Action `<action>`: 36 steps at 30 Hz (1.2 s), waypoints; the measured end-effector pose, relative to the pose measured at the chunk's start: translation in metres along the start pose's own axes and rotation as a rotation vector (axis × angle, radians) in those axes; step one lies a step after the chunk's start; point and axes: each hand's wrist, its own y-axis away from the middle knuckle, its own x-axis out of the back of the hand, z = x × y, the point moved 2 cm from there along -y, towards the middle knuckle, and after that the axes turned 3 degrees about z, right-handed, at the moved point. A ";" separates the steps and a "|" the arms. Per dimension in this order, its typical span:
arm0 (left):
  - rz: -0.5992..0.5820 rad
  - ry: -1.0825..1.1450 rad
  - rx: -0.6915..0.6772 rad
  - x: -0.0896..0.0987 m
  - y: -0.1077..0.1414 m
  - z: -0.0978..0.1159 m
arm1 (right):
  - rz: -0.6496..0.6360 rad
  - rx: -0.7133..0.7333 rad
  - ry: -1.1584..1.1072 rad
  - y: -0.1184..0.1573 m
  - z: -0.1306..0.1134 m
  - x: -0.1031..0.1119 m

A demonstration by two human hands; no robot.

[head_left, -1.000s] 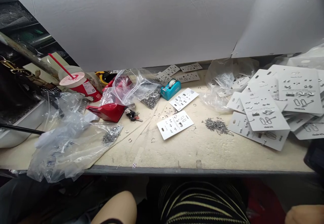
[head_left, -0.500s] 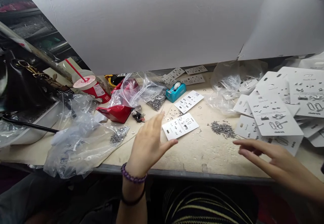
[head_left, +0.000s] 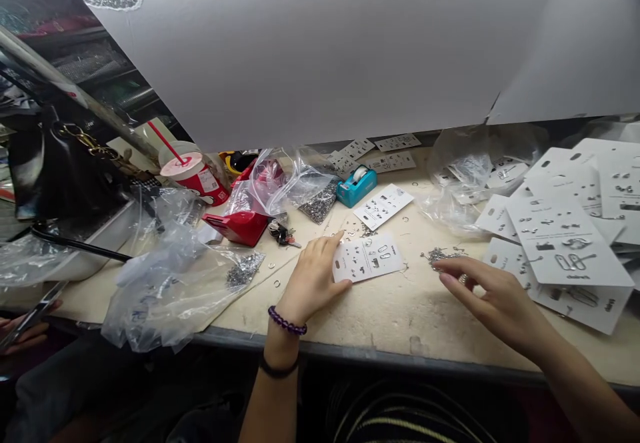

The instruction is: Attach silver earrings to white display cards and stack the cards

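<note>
The left grip point(head_left: 314, 281) lies open and flat, its fingertips touching the edge of a white card point(head_left: 369, 258) printed with small silver shapes, while the right grip point(head_left: 493, 296) curls loosely just beside a heap of tiny metal findings point(head_left: 443, 255), holding nothing that can be made out. Many such cards point(head_left: 560, 243) overlap at the bench's point(head_left: 380, 336) right, apparently done; loose pieces remain, spilling from a crinkled clear plastic bag point(head_left: 165, 296).
</note>
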 end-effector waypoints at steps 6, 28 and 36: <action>0.056 0.332 -0.194 0.000 0.002 0.007 | 0.040 0.091 0.014 -0.019 -0.015 -0.016; 0.402 0.974 0.142 -0.032 0.001 0.030 | -0.040 0.186 0.282 -0.031 -0.001 -0.019; 0.349 0.949 0.155 -0.035 0.000 0.029 | -0.140 0.438 0.411 -0.032 -0.001 -0.032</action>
